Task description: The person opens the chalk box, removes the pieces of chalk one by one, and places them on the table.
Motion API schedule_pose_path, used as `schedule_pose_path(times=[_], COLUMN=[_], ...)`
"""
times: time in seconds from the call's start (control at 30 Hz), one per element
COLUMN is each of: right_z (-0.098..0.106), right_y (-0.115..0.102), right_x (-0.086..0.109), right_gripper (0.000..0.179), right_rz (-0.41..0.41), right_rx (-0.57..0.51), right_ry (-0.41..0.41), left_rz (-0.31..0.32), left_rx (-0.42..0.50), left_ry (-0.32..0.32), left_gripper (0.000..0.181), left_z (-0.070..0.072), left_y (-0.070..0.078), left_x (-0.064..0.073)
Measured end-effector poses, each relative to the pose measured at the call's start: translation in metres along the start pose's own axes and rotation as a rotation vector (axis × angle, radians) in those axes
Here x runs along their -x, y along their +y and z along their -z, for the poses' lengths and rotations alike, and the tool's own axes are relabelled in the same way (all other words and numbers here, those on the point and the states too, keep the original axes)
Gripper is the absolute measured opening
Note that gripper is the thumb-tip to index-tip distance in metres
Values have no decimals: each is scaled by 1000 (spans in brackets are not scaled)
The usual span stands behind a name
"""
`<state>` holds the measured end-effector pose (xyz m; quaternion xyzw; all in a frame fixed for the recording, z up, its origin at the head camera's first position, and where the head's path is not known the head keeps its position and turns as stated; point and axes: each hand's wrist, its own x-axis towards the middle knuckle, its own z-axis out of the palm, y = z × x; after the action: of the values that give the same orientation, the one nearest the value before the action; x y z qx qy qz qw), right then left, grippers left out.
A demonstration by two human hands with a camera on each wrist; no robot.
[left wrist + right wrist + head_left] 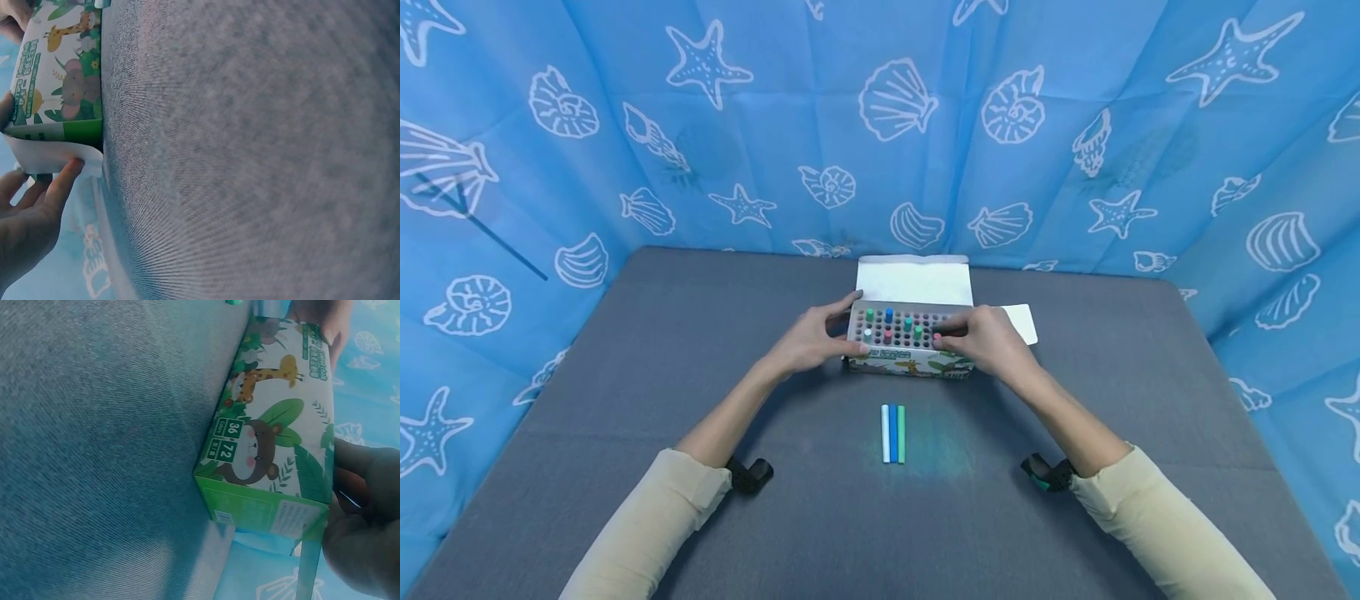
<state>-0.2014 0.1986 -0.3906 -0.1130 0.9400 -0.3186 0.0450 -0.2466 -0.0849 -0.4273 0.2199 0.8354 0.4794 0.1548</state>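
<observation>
An open cardboard box (910,363) with animal pictures holds a tray of round holes (896,316). Several coloured chalk sticks stand in it, among them a blue one (888,316) and a green one (870,315). At the box's left end, my left hand (808,337) grips it, thumb on the front top edge; in the left wrist view its fingers (62,184) rest against the white side flap (47,156). My right hand (992,337) is over the tray's right end, pinching a pink chalk stick (937,340) at a hole.
White, blue and green chalk sticks (892,434) lie side by side on the grey table (820,517) in front of the box. The box's white lid (914,282) stands open at the back, and a side flap (1022,323) sticks out right. A blue curtain (820,117) hangs behind.
</observation>
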Motion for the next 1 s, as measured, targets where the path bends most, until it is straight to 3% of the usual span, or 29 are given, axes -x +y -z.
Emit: schedule_pose_path(times=[0.53, 1.0], right_z=[-9, -9], right_y=[0, 0], right_x=[2, 5], right_gripper=[17, 15], right_rz=[36, 8], right_rx=[56, -28], right_ry=[117, 128], left_rz=[4, 21], left_rx=[-19, -41], left_ry=[6, 14], left_gripper=[91, 90], left_z=[0, 1], left_y=[1, 1], left_x=[0, 0])
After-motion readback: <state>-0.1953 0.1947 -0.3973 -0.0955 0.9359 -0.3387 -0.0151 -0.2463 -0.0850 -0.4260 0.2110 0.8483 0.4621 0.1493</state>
